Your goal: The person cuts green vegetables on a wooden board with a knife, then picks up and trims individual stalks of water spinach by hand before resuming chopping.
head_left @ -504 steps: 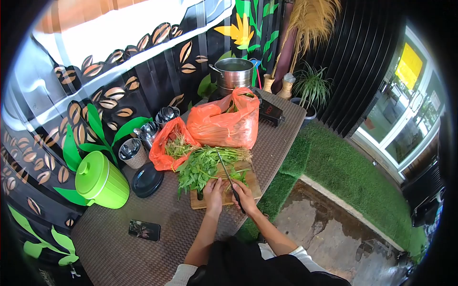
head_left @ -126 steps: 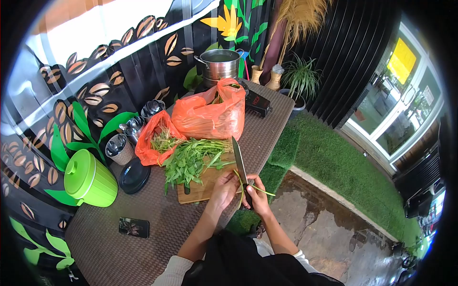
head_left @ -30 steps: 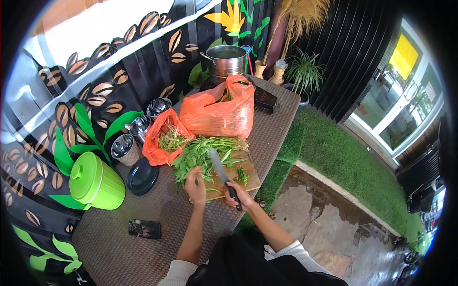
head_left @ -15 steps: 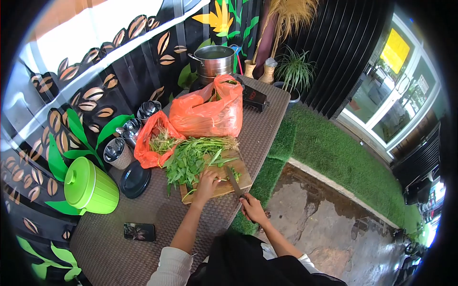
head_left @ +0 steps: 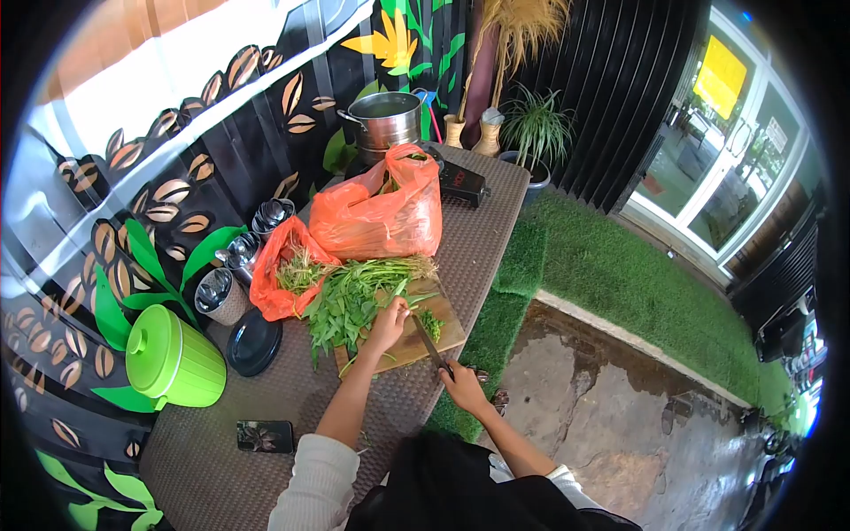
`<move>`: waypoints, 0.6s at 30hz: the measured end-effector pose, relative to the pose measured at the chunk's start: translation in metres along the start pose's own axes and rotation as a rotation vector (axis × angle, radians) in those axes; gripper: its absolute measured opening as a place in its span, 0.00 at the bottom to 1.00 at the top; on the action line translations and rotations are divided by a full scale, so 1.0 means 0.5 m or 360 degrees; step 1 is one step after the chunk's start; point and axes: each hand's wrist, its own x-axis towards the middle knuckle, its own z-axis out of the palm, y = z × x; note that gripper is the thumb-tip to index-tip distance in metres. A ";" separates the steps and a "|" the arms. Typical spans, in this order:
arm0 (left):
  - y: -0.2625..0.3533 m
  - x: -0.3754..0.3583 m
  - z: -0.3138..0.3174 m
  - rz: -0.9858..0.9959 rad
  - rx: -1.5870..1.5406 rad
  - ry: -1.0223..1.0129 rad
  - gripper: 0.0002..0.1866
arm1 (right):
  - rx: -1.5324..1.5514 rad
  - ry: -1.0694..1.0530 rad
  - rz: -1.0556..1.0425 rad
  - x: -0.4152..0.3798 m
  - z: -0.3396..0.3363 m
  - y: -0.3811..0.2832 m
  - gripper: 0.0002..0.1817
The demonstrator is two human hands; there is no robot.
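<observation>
with the right hand [head_left: 463, 387] clamped round the knife [head_left: 430, 347], tuck the left hand [head_left: 388, 326], fingers together but their hold unclear, well back from the blade.

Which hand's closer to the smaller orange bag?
Left. The left hand is over the cutting board, across the greens from the bag; the right hand, gripping the knife, is farther, past the board's edge.

The one view looks from the wearer's head, forward and steeply down over the surface [head_left: 204, 469], near enough for both forearms to show; its wide, round-edged field reaches the door [head_left: 708, 150].
</observation>
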 end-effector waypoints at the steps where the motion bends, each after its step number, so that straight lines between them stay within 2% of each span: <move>1: -0.018 0.018 0.007 -0.0031 -0.0089 0.0023 0.05 | -0.0019 0.0019 -0.0010 0.002 0.005 -0.001 0.17; 3: -0.035 0.043 0.008 -0.0056 -0.0185 0.0039 0.05 | -0.0017 0.0009 0.0021 0.009 0.013 -0.005 0.17; 5: -0.032 0.058 -0.004 -0.0004 -0.0060 0.0024 0.06 | -0.0015 -0.0003 0.0053 0.020 0.017 -0.014 0.17; 6: -0.029 0.062 -0.005 0.0111 -0.0263 0.0140 0.07 | -0.0040 -0.0019 0.0088 0.029 0.019 -0.017 0.17; 7: -0.025 0.061 -0.005 0.0117 -0.0267 0.0138 0.07 | -0.0066 -0.0037 0.0122 0.034 0.018 -0.020 0.17; 9: -0.007 0.050 -0.014 0.0004 -0.0194 0.0210 0.06 | -0.0068 0.0012 0.0147 0.049 0.028 -0.007 0.17; 13: 0.038 -0.021 -0.007 0.0123 -0.0167 0.0354 0.05 | -0.0095 0.0163 0.0187 0.047 0.038 -0.008 0.15; 16: 0.056 -0.085 0.016 -0.0030 -0.0118 0.0268 0.06 | -0.0037 0.0148 0.0083 0.030 0.031 -0.017 0.15; 18: 0.056 -0.106 0.030 0.0043 0.0011 0.0330 0.06 | -0.0084 0.0086 0.0113 0.021 0.028 -0.019 0.16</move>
